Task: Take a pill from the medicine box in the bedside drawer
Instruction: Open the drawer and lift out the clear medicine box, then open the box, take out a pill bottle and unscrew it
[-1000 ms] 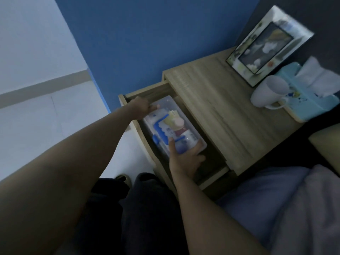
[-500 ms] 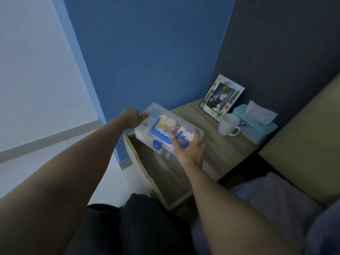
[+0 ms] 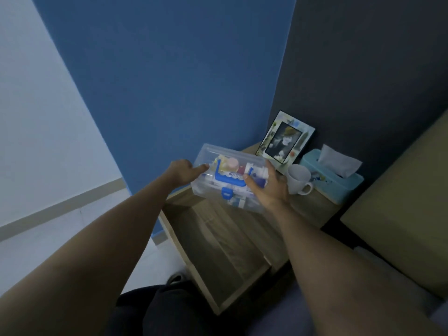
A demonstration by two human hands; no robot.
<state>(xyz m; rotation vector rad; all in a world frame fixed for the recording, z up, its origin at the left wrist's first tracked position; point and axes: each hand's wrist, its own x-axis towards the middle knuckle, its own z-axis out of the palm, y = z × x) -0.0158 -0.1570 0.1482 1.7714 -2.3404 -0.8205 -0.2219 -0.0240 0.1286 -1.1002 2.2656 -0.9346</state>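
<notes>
A clear plastic medicine box [image 3: 213,156] with a blue handle and a blue latch hangs in the air above the open wooden bedside drawer [image 3: 218,241]. Several packets and small bottles show through its lid. My left hand [image 3: 180,173] grips the box's left end. My right hand [image 3: 269,187] grips its right end, thumb on the lid. The lid is closed. The drawer below looks bare inside.
On the bedside table top [image 3: 312,204] stand a white mug [image 3: 299,181], a teal tissue box [image 3: 332,175] and a framed picture [image 3: 284,139]. A blue wall rises behind. The bed [image 3: 400,214] lies to the right, my dark-clothed knees at the bottom.
Both hands have lifted the medicine box out of the drawer and raised it above the drawer, level with the table top. The camera has tilted up.
</notes>
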